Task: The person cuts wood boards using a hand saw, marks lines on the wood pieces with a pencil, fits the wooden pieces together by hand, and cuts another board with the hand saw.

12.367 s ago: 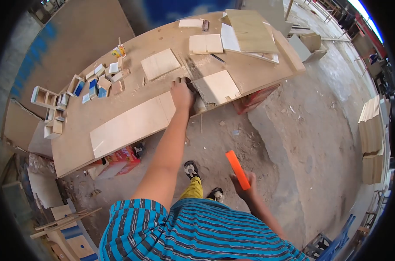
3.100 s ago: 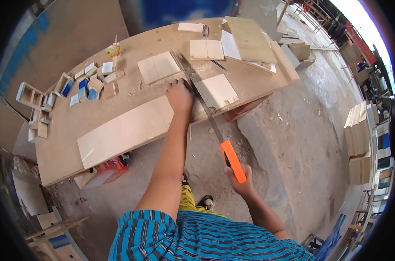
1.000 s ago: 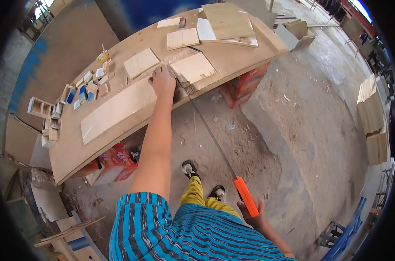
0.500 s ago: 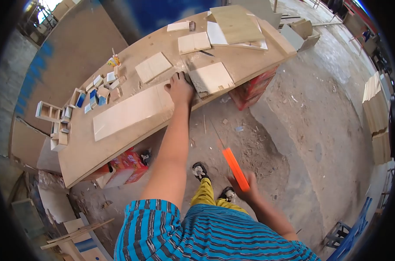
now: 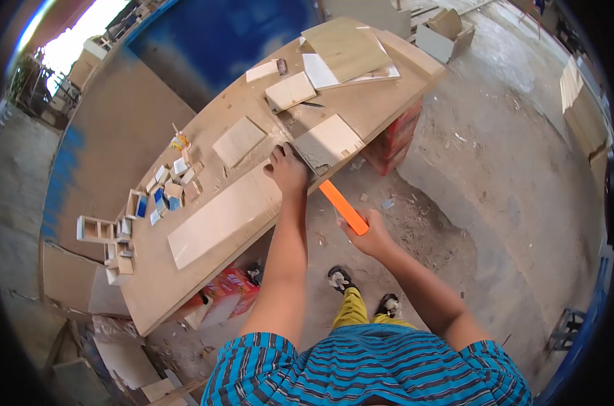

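Observation:
My left hand [image 5: 288, 166] rests on the right end of a long pale board [image 5: 219, 220], its fingers spread and pressing from above. My right hand [image 5: 368, 233] is closed round the orange handle [image 5: 344, 208] of what looks like a handsaw. The handle's upper end is at the table's front edge, just right of my left hand. The thin blade is seen nearly edge-on and is hard to make out. A pale square board [image 5: 327, 145] with a grey dusty strip lies beside the blade. Sawdust [image 5: 283, 139] is scattered near my left fingertips.
The wooden table [image 5: 148, 298] also bears a square board [image 5: 239, 141], small wood blocks [image 5: 175, 189], a yellow bottle [image 5: 179, 142], a smaller board [image 5: 291, 91] and a stacked brown panel [image 5: 351, 51]. Red boxes [image 5: 396, 139] stand underneath. Debris litters the floor.
My right hand has raised the saw up and left from beside my body to the table edge. My left hand stays on the long board. The view has shifted.

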Demonstrator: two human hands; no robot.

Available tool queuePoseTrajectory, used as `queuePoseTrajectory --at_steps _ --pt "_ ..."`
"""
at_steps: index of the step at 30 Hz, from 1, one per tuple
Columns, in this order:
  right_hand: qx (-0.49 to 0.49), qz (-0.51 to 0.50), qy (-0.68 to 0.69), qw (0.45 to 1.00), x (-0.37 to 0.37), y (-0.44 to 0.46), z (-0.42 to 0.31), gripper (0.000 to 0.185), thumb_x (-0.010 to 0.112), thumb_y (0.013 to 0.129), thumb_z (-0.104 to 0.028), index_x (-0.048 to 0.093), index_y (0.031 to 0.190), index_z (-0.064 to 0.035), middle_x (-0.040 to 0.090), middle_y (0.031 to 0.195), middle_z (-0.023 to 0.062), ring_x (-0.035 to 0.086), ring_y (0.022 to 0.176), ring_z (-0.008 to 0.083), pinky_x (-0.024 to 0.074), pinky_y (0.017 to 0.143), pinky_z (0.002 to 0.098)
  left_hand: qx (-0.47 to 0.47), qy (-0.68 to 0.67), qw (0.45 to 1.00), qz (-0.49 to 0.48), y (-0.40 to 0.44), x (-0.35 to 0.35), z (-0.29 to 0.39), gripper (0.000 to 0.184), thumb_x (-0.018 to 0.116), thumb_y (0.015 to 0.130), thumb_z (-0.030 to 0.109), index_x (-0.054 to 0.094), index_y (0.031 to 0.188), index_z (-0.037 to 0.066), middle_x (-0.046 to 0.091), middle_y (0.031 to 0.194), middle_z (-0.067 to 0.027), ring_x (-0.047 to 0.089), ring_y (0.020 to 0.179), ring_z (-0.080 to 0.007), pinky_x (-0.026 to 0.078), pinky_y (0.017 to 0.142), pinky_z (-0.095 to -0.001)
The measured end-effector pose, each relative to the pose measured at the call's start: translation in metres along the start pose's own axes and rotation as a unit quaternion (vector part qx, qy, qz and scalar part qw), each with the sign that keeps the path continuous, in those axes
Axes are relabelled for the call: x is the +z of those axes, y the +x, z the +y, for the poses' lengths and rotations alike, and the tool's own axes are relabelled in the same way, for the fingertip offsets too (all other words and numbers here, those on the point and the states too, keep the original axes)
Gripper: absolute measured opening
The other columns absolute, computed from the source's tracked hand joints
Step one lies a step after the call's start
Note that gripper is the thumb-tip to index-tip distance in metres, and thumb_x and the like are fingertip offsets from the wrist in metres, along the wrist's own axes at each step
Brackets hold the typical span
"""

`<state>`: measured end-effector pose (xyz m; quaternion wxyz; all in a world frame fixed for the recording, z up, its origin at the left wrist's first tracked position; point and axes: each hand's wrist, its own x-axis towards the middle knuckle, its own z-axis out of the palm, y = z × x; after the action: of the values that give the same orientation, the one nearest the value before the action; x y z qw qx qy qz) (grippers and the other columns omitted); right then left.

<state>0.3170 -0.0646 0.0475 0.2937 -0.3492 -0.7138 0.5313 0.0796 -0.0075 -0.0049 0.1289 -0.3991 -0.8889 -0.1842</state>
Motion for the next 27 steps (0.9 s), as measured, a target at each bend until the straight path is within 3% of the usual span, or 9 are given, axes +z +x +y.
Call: queuePoseTrajectory --at_steps 5,10,11,16,22,25,27 --pt "0.021 -0.015 -0.035 0.999 0.001 -0.003 -0.002 0.027 0.067 0.082 -0.024 0.062 0.073 0.0008 0.054 0.056 0.0166 0.053 0.051 0.0323 0.0424 0.052 0.0382 0.02 0.037 0.999 -0.001 0.0 0.004 -0.005 0.036 0.048 0.084 0.024 0.052 0.117 0.011 0.05 0.116 -0.0096 0.046 0.114 -0.0253 0.03 0.089 -0.0507" --pt "0.019 -0.052 -0.06 0.997 -0.021 -0.064 0.017 0.021 0.065 0.083 -0.024 0.063 0.082 -0.0031 0.061 0.071 0.0181 0.059 0.064 0.04 0.046 0.057 0.0421 0.001 0.02 1.0 0.006 -0.002 -0.002 0.002 0.036 0.047 0.085 0.019 0.052 0.119 0.01 0.049 0.12 -0.0094 0.045 0.117 -0.0245 0.03 0.09 -0.0529" --pt "0.053 -0.077 -0.117 0.989 -0.034 -0.091 0.027 0.02 0.066 0.082 -0.024 0.063 0.081 -0.0038 0.061 0.07 0.0177 0.06 0.065 0.0391 0.0461 0.056 0.042 -0.004 0.018 1.0 -0.004 -0.002 -0.005 0.005 0.036 0.046 0.085 0.016 0.052 0.12 0.01 0.049 0.122 -0.0096 0.044 0.118 -0.024 0.03 0.091 -0.0538" --pt "0.155 -0.064 -0.053 0.984 -0.098 -0.211 0.008 0.022 0.07 0.079 -0.019 0.06 0.073 -0.0007 0.055 0.06 0.0158 0.052 0.05 0.0286 0.0429 0.05 0.0363 -0.006 0.035 0.999 0.028 0.0 0.012 -0.005 0.033 0.049 0.087 0.02 0.053 0.119 0.016 0.05 0.12 -0.0054 0.047 0.115 -0.0222 0.033 0.088 -0.0556" --pt "0.107 -0.054 -0.068 0.99 -0.104 -0.193 -0.011 0.021 0.07 0.079 -0.016 0.06 0.069 -0.0007 0.056 0.058 0.0141 0.052 0.048 0.0254 0.0422 0.05 0.0347 0.008 0.047 0.997 0.058 0.004 0.017 -0.007 0.024 0.046 0.089 0.017 0.055 0.111 0.014 0.05 0.117 -0.0053 0.049 0.111 -0.0225 0.035 0.086 -0.0552" --pt "0.143 -0.069 -0.067 0.985 -0.099 -0.164 -0.01 0.02 0.069 0.08 -0.016 0.06 0.07 -0.001 0.057 0.059 0.0144 0.053 0.049 0.026 0.0405 0.048 0.0346 -0.018 0.081 0.995 0.056 0.006 0.02 -0.013 0.022 0.044 0.09 0.017 0.056 0.109 0.012 0.05 0.112 -0.0068 0.049 0.108 -0.0243 0.037 0.085 -0.0534" --pt "-0.054 0.056 -0.137 0.988 -0.091 -0.164 0.049 0.023 0.067 0.082 -0.016 0.058 0.069 -0.0003 0.054 0.057 0.012 0.049 0.048 0.0196 0.0377 0.047 0.0331 -0.042 0.1 0.993 0.057 0.014 0.02 -0.008 0.023 0.043 0.09 0.017 0.055 0.109 0.011 0.05 0.11 -0.0076 0.049 0.105 -0.0253 0.037 0.085 -0.0522"
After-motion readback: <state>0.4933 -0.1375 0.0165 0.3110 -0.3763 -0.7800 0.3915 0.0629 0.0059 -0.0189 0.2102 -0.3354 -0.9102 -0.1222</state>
